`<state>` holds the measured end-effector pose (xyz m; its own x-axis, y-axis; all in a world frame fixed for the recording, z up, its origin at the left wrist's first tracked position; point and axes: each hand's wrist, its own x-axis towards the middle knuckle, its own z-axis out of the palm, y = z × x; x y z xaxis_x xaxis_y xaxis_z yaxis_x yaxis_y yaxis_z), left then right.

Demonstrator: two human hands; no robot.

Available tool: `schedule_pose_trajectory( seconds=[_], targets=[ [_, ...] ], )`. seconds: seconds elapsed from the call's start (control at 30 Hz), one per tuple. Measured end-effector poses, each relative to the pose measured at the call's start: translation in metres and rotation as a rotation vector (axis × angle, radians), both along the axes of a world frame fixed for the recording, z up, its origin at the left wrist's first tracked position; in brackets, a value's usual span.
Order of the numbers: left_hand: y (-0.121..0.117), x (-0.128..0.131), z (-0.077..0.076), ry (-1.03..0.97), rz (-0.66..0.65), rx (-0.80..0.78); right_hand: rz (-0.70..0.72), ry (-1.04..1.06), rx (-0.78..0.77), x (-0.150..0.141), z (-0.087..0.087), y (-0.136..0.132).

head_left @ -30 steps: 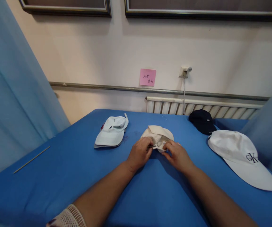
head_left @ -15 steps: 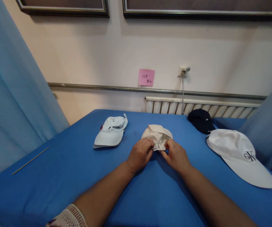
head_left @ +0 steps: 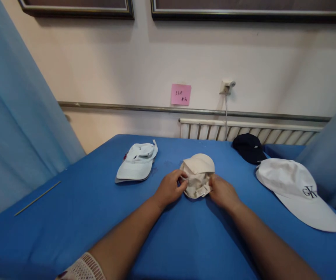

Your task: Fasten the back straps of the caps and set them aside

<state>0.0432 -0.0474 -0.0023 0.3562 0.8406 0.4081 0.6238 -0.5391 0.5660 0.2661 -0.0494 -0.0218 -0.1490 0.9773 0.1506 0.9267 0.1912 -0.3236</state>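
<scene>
A beige baseball cap (head_left: 199, 163) lies on the blue-covered table between my hands, its brim away from me and its inside and back strap turned toward me. My right hand (head_left: 224, 191) is closed on the cap's right edge, by the strap; its fingertips are partly hidden. On the left side, my left hand (head_left: 170, 189) rests close against the cap's edge, thumb and bent fingers a little apart. Whether those fingertips touch the fabric is hard to see.
Pale blue caps (head_left: 135, 161) lie stacked at the left. A white cap (head_left: 290, 179) with black letters and a black cap (head_left: 248, 147) are on the right. A thin stick (head_left: 37, 198) lies far left. Behind the table (head_left: 97, 233) are a radiator (head_left: 205, 130) and a wall rail.
The beige cap has turned so its inside faces me more, with the strap lower. My left hand has let go of the strap and shifted slightly left; my right hand keeps hold.
</scene>
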Motion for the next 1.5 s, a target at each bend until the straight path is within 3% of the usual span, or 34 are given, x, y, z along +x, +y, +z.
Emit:
schedule_pose_trajectory(
  seconds=[0.17, 0.33, 0.47, 0.6, 0.8, 0.97, 1.13, 1.3, 1.37, 1.5],
  targets=[
    [0.008, 0.003, -0.012, 0.075, 0.039, -0.018, 0.072, -0.093, -0.028, 0.000, 0.003, -0.006],
    [0.009, 0.012, -0.016, 0.138, 0.072, 0.000, 0.030, 0.083, 0.095, -0.008, 0.009, -0.010],
    [0.009, 0.013, -0.014, 0.094, 0.095, 0.018, 0.199, 0.214, 0.113, -0.016, 0.006, -0.015],
    [0.010, 0.009, -0.010, -0.108, 0.117, 0.029, 0.328, 0.164, 0.062, -0.021, 0.000, -0.019],
    [0.014, 0.005, -0.007, -0.453, 0.163, -0.137, 0.291, 0.161, 0.030, -0.025, -0.002, -0.022],
    [0.013, 0.008, -0.007, -0.605, 0.136, -0.229, 0.130, 0.334, 0.113, -0.033, -0.004, -0.022],
    [0.005, 0.013, -0.001, -0.717, 0.017, -0.355, 0.086, 0.630, 0.161, -0.039, -0.013, -0.017],
    [0.002, 0.015, -0.003, -0.711, -0.116, -0.513, 0.068, 0.573, 0.247, -0.031, -0.018, -0.008],
    [0.007, 0.013, -0.009, -0.737, -0.075, -0.487, 0.059, 0.612, 0.260, -0.028, -0.019, -0.007],
    [0.026, 0.004, -0.025, -0.732, 0.215, -0.347, 0.037, 0.862, 0.214, -0.026, -0.020, -0.005]
  ],
)
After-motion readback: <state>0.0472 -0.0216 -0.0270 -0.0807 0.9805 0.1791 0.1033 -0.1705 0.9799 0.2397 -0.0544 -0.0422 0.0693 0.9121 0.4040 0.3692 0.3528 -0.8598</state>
